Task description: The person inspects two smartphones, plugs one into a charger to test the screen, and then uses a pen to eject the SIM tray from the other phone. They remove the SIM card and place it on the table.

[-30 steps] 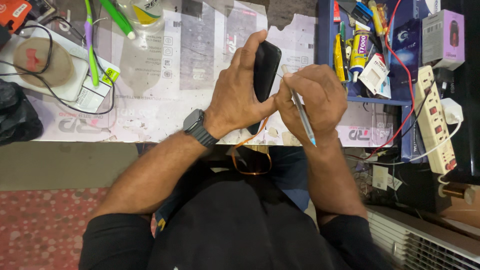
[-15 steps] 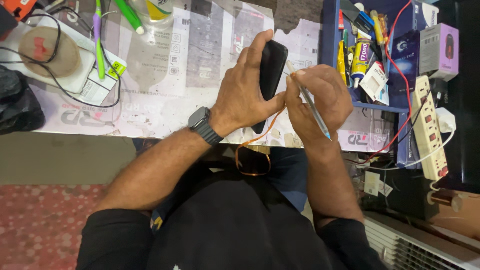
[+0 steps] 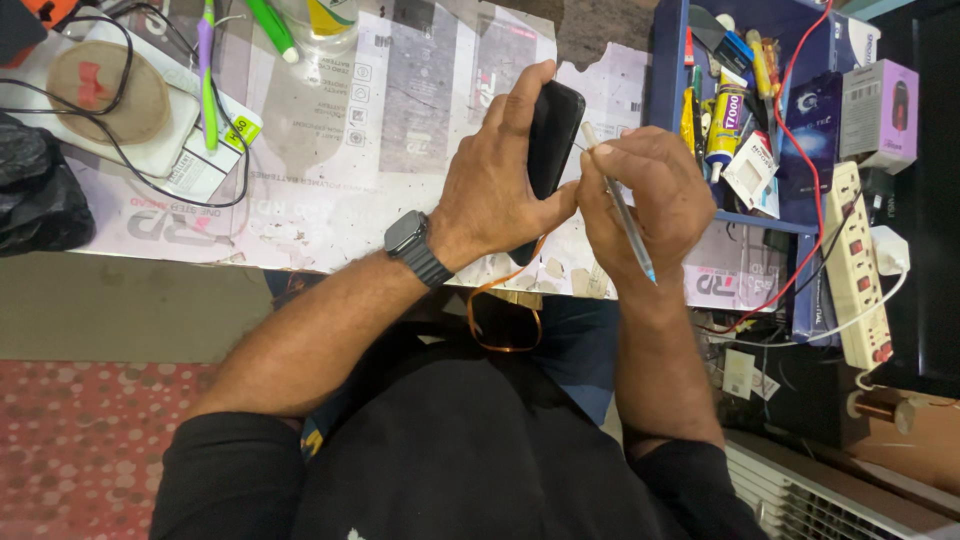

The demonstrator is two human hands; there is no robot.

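Observation:
My left hand (image 3: 497,190) grips a black phone (image 3: 552,140) held on edge above the work table, fingers wrapped over its back. My right hand (image 3: 640,195) pinches a thin pen-like tool (image 3: 620,205) with a grey shaft and blue end, its fine tip touching the phone's right side edge. A dark watch (image 3: 412,245) is on my left wrist. An orange ribbon loop (image 3: 500,320) hangs below the hands at the table's front edge.
The table (image 3: 330,150) is covered with printed sheets. At left lie a white pad with a brown disc (image 3: 105,100), black cables and a purple-green tool (image 3: 207,70). At right stand a blue organiser (image 3: 735,110) with glue tubes and tools, and a white power strip (image 3: 860,270).
Both hands and the phone sit slightly lower and more to the right in view; the tool tip stays at the phone's edge. The grip is unchanged.

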